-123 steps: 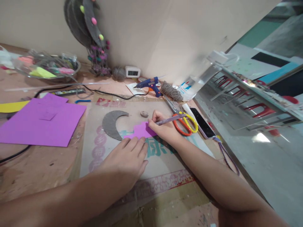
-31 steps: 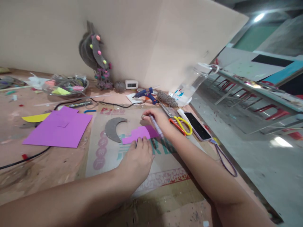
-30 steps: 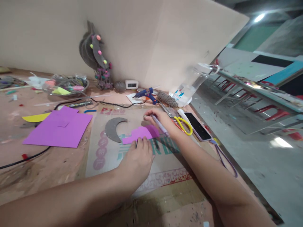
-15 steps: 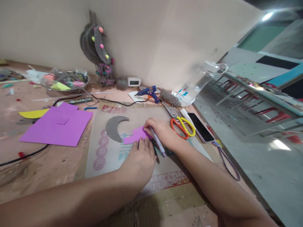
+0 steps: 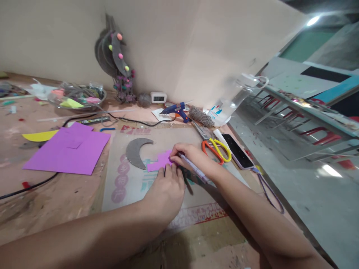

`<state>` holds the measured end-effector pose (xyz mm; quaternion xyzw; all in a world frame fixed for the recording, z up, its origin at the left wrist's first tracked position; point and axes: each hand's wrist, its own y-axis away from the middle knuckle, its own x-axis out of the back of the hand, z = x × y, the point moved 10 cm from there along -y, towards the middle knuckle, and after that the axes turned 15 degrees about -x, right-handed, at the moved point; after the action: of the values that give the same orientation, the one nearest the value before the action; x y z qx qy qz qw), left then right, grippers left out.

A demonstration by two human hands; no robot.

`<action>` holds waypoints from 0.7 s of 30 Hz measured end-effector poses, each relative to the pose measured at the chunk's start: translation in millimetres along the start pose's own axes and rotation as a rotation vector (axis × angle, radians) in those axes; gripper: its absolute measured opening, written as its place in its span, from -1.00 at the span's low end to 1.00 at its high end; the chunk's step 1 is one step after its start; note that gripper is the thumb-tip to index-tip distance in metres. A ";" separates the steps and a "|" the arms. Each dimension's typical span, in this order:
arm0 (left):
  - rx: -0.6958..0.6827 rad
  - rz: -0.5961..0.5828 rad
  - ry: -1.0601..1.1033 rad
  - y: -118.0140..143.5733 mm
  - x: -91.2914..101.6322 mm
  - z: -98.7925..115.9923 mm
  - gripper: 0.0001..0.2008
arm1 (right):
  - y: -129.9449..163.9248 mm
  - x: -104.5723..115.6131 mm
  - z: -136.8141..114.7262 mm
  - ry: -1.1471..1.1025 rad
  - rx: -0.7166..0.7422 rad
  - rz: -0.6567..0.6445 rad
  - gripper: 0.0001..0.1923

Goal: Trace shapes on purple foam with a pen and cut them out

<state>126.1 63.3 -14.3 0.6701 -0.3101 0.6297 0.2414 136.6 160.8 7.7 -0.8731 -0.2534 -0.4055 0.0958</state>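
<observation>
A small stepped piece of purple craft paper (image 5: 159, 161) lies on the printed sheet in front of me. My left hand (image 5: 165, 186) rests on its near edge, fingertips laid flat and the fingers a little apart. From the right, my right hand (image 5: 189, 157) pinches a slim, pale purple patterned pen (image 5: 195, 169), its tip end by the paper and hidden behind my fingers. A grey crescent cutout (image 5: 135, 153) lies just left of the paper.
Larger purple sheets (image 5: 67, 157) lie left, by a black cord. Orange-and-yellow-handled scissors (image 5: 213, 147) and a phone (image 5: 237, 151) sit right. Behind are a blue glue gun (image 5: 175, 109), grey yarn (image 5: 201, 116), a bottle (image 5: 235, 99) and a filled bowl (image 5: 78, 106). A printed sheet (image 5: 120, 213) covers the work area.
The pen's back end has swung right, so it lies at a lower slant. My right hand has shifted slightly towards me. My left hand and the paper stay nearly in place.
</observation>
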 end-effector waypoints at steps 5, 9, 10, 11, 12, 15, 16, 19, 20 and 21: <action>-0.015 0.003 -0.009 -0.3 -0.6 1.7 -0.54 | 1.0 7.8 -9.6 0.083 0.042 0.105 -0.87; -0.006 0.015 0.008 -0.6 -2.2 1.7 -0.54 | 0.4 0.6 -11.0 0.091 0.040 0.032 -0.87; -0.005 0.018 0.010 -0.8 -1.9 1.5 -0.54 | 0.6 1.8 -11.0 0.097 0.039 0.048 -0.86; -0.006 0.020 0.008 -0.9 -1.4 1.4 -0.55 | 1.4 3.7 -11.6 0.107 0.045 0.073 -0.86; -0.009 0.020 0.004 -1.0 -0.6 1.3 -0.55 | 2.6 4.5 -12.9 0.118 0.057 0.089 -0.86; -0.017 0.017 -0.011 -0.9 2.1 1.2 -0.56 | 5.9 -0.6 -15.1 0.123 0.082 0.047 -0.86; -0.022 0.012 -0.012 -0.9 2.5 1.6 -0.55 | 6.2 -2.9 -14.0 0.113 0.077 0.023 -0.86; -0.025 -0.005 -0.004 -0.8 1.1 2.7 -0.54 | 3.2 -3.6 -7.9 0.079 0.050 0.025 -0.87; -0.027 -0.006 -0.003 -0.8 0.6 3.3 -0.55 | 1.7 -2.0 -6.4 0.071 0.051 0.047 -0.87; -0.025 -0.001 -0.007 -0.7 0.6 3.5 -0.55 | 0.1 0.2 -4.8 0.057 0.052 0.072 -0.87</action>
<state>129.1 61.2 -14.0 0.6692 -0.3184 0.6234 0.2493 133.5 158.9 11.0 -0.8669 -0.2296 -0.4197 0.1403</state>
